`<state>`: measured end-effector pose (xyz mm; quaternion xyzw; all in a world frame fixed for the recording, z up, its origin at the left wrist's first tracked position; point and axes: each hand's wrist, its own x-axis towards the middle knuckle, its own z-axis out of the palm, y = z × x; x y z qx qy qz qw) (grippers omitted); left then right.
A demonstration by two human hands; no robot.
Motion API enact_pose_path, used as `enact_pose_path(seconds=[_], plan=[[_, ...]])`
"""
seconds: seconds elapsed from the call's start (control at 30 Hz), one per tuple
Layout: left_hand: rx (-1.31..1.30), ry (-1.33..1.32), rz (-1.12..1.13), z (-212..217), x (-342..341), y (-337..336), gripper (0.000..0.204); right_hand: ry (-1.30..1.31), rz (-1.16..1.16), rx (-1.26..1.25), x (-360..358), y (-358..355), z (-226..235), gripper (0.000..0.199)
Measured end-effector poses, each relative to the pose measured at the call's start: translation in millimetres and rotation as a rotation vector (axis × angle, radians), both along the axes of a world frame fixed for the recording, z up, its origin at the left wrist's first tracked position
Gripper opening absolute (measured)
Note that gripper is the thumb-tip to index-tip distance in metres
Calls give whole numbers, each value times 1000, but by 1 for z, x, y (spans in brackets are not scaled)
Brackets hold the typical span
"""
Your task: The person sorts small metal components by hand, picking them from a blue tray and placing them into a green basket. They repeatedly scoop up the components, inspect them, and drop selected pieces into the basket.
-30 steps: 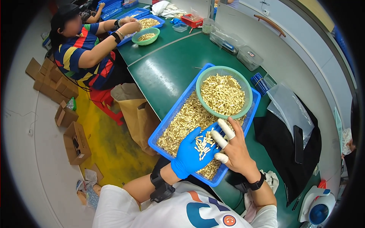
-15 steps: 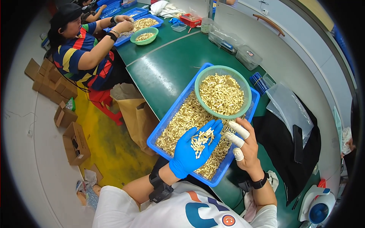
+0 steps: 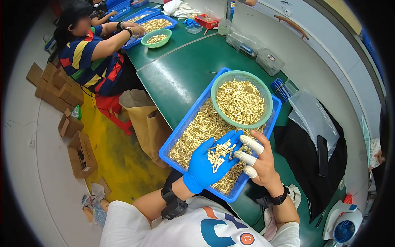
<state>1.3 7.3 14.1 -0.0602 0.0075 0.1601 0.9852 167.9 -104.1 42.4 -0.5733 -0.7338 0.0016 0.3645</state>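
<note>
My left hand (image 3: 209, 162), in a blue glove, lies palm up over the blue tray (image 3: 166, 153). A small heap of short gold-coloured metal pieces (image 3: 220, 153) rests in its cupped palm. White finger cots cover several fingers of my right hand (image 3: 263, 164), whose fingers are apart at the fingertips of the gloved hand. I see nothing held in that right hand; whether it touches a piece is too small to tell. Beyond both hands, a green mesh basket (image 3: 269, 108) full of the same pieces sits over the tray's far right part. Many loose pieces fill the tray below.
Left of me, a co-worker (image 3: 88, 53) handles pieces at another blue tray, beside a green bowl (image 3: 156, 45). A phone (image 3: 322, 156) lies on black cloth to the right, near a small fan (image 3: 345, 224). Plastic boxes (image 3: 269, 61) line the table's back edge.
My right hand has moved slightly left, its capped fingers now over the edge of the left hand's fingers. My left hand stays nearly still. The co-worker's hands have lowered toward their tray.
</note>
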Motion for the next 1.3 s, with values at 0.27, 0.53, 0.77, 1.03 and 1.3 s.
enact_pose_path(seconds=[0.27, 0.53, 0.77, 1.03, 1.3], plan=[[-91, 16, -58, -8, -1, -1, 56, -238, -1, -189, -15, 7, -1, 48], [7, 82, -21, -1, 0, -1, 53, -148, -117, -154, -7, 6, -7, 50], [-54, 1, -27, -7, 0, -1, 53, -137, -84, -166, -13, 8, -8, 49], [-55, -44, -31, -4, -1, 0, 53, -123, -5, -150, -9, 5, -7, 49], [-49, 57, -24, -3, 1, -1, 52, -128, -5, -142, -17, 8, -5, 45]])
